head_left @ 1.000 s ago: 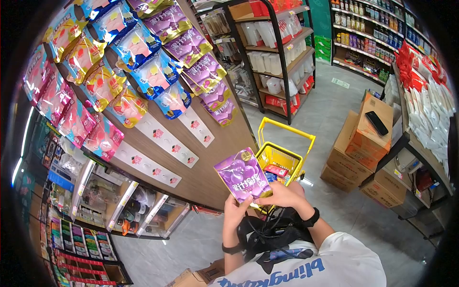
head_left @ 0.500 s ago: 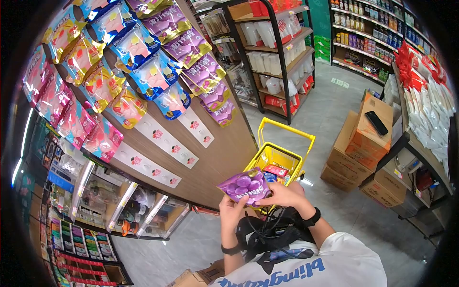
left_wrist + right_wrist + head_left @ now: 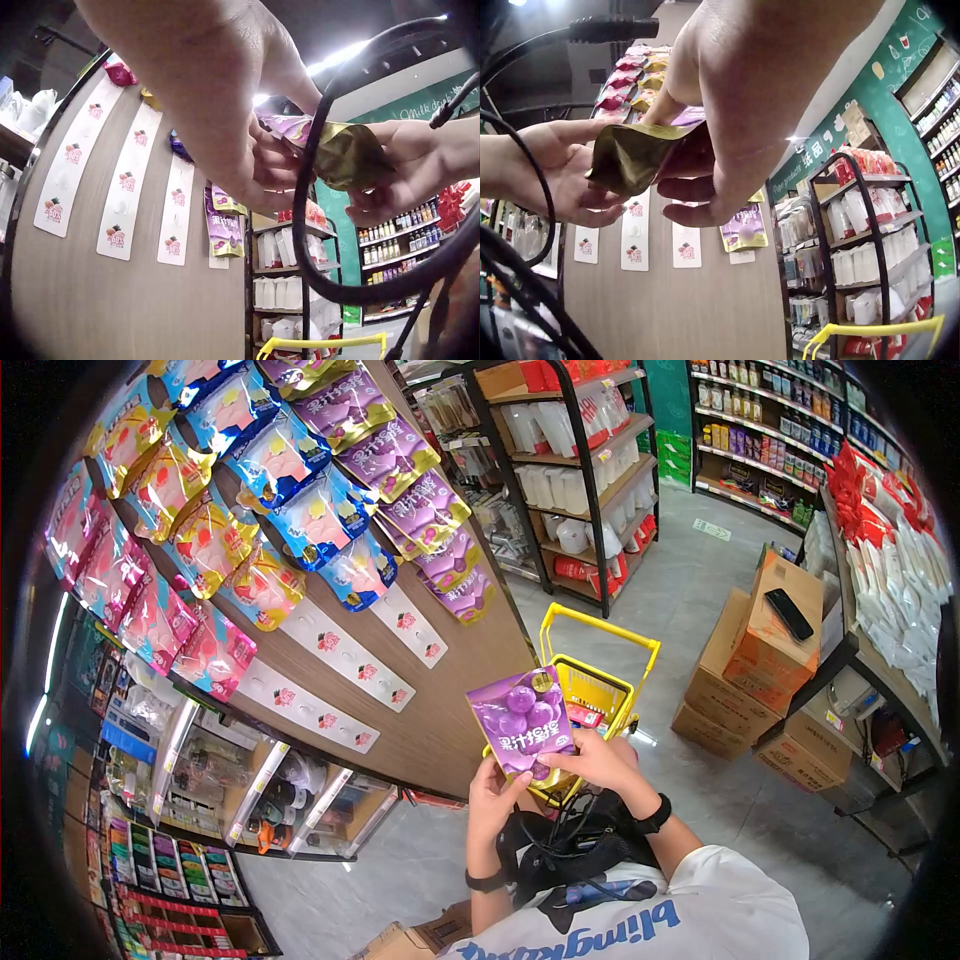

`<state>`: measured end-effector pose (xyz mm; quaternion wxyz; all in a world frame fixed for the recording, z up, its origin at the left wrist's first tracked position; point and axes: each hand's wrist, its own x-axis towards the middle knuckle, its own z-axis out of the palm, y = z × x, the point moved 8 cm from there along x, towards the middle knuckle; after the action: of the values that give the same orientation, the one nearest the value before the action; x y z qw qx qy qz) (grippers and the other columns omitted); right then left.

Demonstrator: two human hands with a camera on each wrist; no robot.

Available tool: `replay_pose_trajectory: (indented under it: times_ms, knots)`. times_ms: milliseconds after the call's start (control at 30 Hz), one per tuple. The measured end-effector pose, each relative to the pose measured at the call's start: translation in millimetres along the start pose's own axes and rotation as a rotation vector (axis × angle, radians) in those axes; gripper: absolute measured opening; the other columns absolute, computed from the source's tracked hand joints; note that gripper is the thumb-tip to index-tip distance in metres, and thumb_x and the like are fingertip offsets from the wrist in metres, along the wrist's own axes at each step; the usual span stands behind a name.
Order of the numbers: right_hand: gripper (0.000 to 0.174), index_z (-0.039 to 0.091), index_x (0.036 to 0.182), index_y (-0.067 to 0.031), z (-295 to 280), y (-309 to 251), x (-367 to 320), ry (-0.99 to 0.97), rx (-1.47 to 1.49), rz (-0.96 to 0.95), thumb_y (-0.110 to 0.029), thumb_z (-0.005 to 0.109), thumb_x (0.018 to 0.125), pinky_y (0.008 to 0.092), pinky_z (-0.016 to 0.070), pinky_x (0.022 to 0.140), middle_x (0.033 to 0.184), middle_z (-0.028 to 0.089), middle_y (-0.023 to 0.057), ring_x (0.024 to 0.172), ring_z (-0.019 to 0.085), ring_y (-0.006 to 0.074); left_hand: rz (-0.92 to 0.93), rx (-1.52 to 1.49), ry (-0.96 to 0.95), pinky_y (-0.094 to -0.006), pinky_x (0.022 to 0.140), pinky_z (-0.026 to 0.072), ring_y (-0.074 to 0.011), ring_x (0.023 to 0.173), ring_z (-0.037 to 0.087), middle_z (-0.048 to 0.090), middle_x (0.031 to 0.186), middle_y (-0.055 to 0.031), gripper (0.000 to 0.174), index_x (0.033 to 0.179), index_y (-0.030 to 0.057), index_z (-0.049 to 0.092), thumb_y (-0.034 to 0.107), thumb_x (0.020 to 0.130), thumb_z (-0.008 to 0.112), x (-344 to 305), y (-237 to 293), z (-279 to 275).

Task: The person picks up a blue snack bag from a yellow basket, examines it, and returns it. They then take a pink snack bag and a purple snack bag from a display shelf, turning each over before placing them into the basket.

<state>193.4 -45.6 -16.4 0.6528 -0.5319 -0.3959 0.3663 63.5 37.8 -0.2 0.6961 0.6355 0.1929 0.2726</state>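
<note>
A purple candy pouch (image 3: 520, 712) with a grape picture and white lettering is held by its lower corners, printed face toward the head camera. My left hand (image 3: 491, 798) pinches its lower left corner, thumb on the front. On the lower right, my right hand (image 3: 596, 762) holds it with the thumb across the front. The left wrist view shows the pouch's gold gusset (image 3: 349, 157) between both hands. In the right wrist view the same gold bottom (image 3: 634, 159) faces the camera, fingers spread beneath it. Behind the pouch stands a yellow shopping basket (image 3: 596, 685), partly covered, with packets inside.
Candy pouches (image 3: 290, 460) in several colours hang on a wooden panel (image 3: 450, 690) at the left. A black rack (image 3: 580, 470) stands ahead. Cardboard boxes (image 3: 745, 660) with a phone (image 3: 788, 616) on top stand at the right. A black cable (image 3: 307, 225) loops near the wrists.
Half a second ago the pouch was tipped and foreshortened; now it is tilted back up with its whole front showing, slightly right of where it was a second ago. Both hands keep holding it.
</note>
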Motion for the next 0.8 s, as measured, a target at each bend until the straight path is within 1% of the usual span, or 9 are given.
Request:
replay_pose_trajectory:
  times_ms: [100,200,300,400,500,533,633,733,800]
  knots:
    - [0.035,0.061,0.105,-0.0009,-2,1,1,0.003,-0.049,0.006,-0.026,0.068,0.082,0.0259,0.0476,0.065,0.088,0.066,0.0056,0.078,0.059,0.01,-0.021,0.026,0.011,-0.0268,0.09,0.0412,-0.0129,0.103,0.053,0.058,0.108,-0.0051,0.04,0.117,-0.0017,0.05,0.001,0.08,0.066,1,-3,1]
    - [0.03,0.06,0.107,0.0003,-1,-7,0,-0.048,-0.113,0.05,-0.016,0.067,0.083,0.0255,0.0469,0.078,0.096,0.063,0.0018,0.087,0.056,0.0079,-0.038,0.02,0.036,-0.0257,0.087,0.0426,-0.0114,0.098,0.055,0.059,0.106,-0.0047,0.036,0.114,-0.0013,0.051,-0.001,0.08,0.065,2,-8,-2]
    - [0.031,0.058,0.109,-0.0007,-5,16,7,-0.029,-0.025,0.029,-0.017,0.066,0.084,0.0249,0.0472,0.075,0.094,0.062,0.0017,0.087,0.056,0.0079,-0.077,0.022,0.082,-0.0247,0.082,0.044,-0.0108,0.092,0.056,0.06,0.104,-0.0046,0.03,0.109,0.0001,0.053,-0.001,0.081,0.063,5,-25,-21]
    - [0.032,0.058,0.111,-0.0018,-16,11,3,-0.004,-0.109,0.053,-0.018,0.065,0.085,0.0245,0.047,0.074,0.092,0.061,0.0024,0.085,0.056,0.0083,-0.204,-0.131,0.226,-0.0292,0.082,0.0462,-0.0153,0.093,0.058,0.061,0.102,-0.0079,0.024,0.106,0.0005,0.055,0.008,0.084,0.061,2,-42,-42]
    - [0.031,0.058,0.111,-0.0029,-25,0,3,0.037,-0.189,0.05,-0.02,0.064,0.085,0.0243,0.0473,0.073,0.089,0.06,0.0024,0.083,0.057,0.0086,-0.346,-0.412,0.361,-0.0333,0.082,0.0469,-0.0194,0.097,0.057,0.06,0.103,-0.0085,0.025,0.105,0.0021,0.055,0.013,0.084,0.06,-1,-76,-67]
    - [0.03,0.059,0.109,-0.0028,-29,9,4,0.058,-0.183,0.036,-0.02,0.064,0.085,0.0245,0.0477,0.072,0.09,0.061,0.0031,0.081,0.057,0.0085,-0.375,-0.506,0.358,-0.0361,0.084,0.0469,-0.0219,0.099,0.056,0.059,0.104,-0.008,0.027,0.105,0.0041,0.055,0.017,0.083,0.062,0,-88,-73]
    - [0.028,0.061,0.105,-0.002,-42,27,5,0.117,-0.164,0.089,-0.021,0.064,0.085,0.0248,0.0483,0.071,0.088,0.062,0.0042,0.08,0.058,0.0098,-0.461,-0.735,0.421,-0.0352,0.083,0.0471,-0.0226,0.098,0.056,0.059,0.104,-0.007,0.028,0.106,0.0064,0.054,0.018,0.082,0.063,6,-119,-79]
    - [0.032,0.061,0.106,-0.0044,-55,57,2,0.151,-0.069,0.214,-0.026,0.065,0.083,0.0269,0.0472,0.074,0.095,0.065,0.0075,0.084,0.062,0.0131,-0.598,-0.685,0.339,-0.0355,0.084,0.0475,-0.0225,0.099,0.055,0.059,0.106,-0.0077,0.028,0.107,0.0066,0.054,0.017,0.083,0.063,18,-166,-87]
    - [0.037,0.061,0.106,-0.0046,-64,69,-1,0.171,-0.159,0.285,-0.033,0.065,0.083,0.0263,0.0467,0.071,0.091,0.066,0.0071,0.081,0.062,0.0131,-0.69,-0.714,0.334,-0.0354,0.084,0.0478,-0.0225,0.1,0.055,0.058,0.107,-0.0079,0.028,0.108,0.0065,0.054,0.016,0.084,0.063,21,-189,-76]
